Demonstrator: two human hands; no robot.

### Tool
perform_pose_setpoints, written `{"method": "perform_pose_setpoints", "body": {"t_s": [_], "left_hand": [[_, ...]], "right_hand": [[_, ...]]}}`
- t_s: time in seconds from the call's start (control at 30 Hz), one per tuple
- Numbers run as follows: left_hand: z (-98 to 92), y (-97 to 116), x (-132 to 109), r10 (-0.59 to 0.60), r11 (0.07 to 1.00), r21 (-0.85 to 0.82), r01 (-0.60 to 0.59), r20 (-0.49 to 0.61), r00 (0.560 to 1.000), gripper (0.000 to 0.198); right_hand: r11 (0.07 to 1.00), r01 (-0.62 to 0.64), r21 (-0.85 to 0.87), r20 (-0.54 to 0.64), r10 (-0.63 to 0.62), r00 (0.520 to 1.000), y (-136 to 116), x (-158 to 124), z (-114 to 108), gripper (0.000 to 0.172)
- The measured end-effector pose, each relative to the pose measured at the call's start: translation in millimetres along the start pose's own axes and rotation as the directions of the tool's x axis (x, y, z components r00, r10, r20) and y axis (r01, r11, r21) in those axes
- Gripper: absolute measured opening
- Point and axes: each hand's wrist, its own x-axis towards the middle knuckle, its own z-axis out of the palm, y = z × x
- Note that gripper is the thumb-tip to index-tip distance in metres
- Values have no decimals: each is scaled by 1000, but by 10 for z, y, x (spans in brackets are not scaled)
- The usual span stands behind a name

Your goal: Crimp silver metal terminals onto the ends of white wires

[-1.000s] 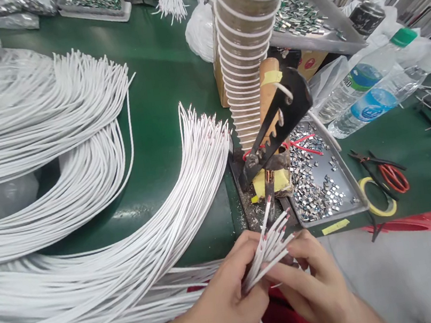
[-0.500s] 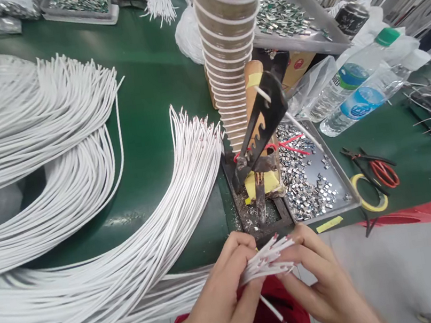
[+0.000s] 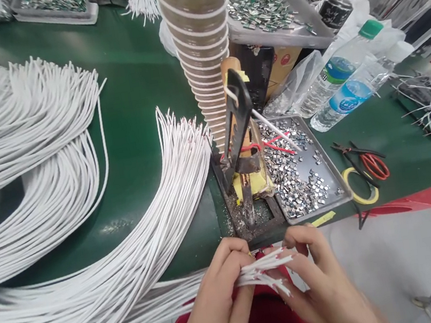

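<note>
My left hand [image 3: 228, 289] is closed around a small bundle of thin white cables [image 3: 261, 268], just off the table's front edge. Reddish tips show at the cable ends, which fan out to the right in an upper and a lower group. My right hand [image 3: 317, 276] is at those ends, its fingers curled round and against them; the exact pinch is partly hidden. Behind my hands, a soldering iron [image 3: 249, 199] with a wooden handle [image 3: 230, 67] rests tilted in a dark metal stand [image 3: 234, 110]. A larger sheaf of white cables [image 3: 157, 208] curves across the table at left.
A ribbed hose [image 3: 199, 39] rises behind the iron. Beside the stand is a tray [image 3: 330, 187] of small metal parts. Further right lie water bottles [image 3: 352, 100], yellow tape [image 3: 350, 192] and red-handled pliers [image 3: 374, 166]. More white cables [image 3: 50, 116] cover the left side.
The cable ends have spread from one cluster into two groups. My right fingers have shifted and loosened around them. A single cable that hung below my left hand no longer shows.
</note>
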Motion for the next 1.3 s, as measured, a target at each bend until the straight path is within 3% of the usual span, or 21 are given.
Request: {"method": "perform_pose_setpoints", "body": {"t_s": [0.17, 0.3, 0.5, 0.63, 0.73, 0.83, 0.97, 1.17, 1.23, 1.3], "left_hand": [[-14, -14, 1, 44, 999, 15, -44, 30, 999, 28], [-38, -30, -8, 78, 997, -27, -77, 48, 996, 29], [-38, -43, 33, 87, 992, -98, -77, 97, 992, 25], [-31, 3, 68, 38, 990, -141, -29, 62, 997, 21], [-35, 40, 62, -72, 985, -161, 66, -27, 997, 15], [-41, 41, 54, -163, 970, -190, 149, -58, 985, 14], [-47, 38, 84, -221, 959, -198, 205, -60, 973, 13], [-69, 121, 148, -318, 929, -219, 298, -62, 946, 12], [-75, 150, 173, -353, 912, -244, 330, -54, 934, 15], [-78, 176, 206, -369, 903, -257, 344, -54, 928, 17]], "right_hand": [[985, -67, 158, 105, 51, 993, 52, -26, -16, 10], [955, -71, 288, 98, 44, 994, 124, -16, 33, 5], [844, -68, 532, 38, 56, 998, 151, 22, 185, 19], [902, -55, 429, -5, 63, 998, 253, 64, 105, 11], [978, -154, 138, -156, 175, 972, 527, 155, 36, 15], [965, -246, -90, -222, 221, 950, 887, 274, 62, 16], [957, -262, -127, -207, 233, 950, 1188, 364, 165, 14], [955, -277, -103, -226, 249, 942, 1082, 310, 176, 17], [958, -283, -42, -233, 266, 935, 936, 251, 167, 17], [956, -266, 125, -228, 289, 930, 757, 179, 178, 13]]}}
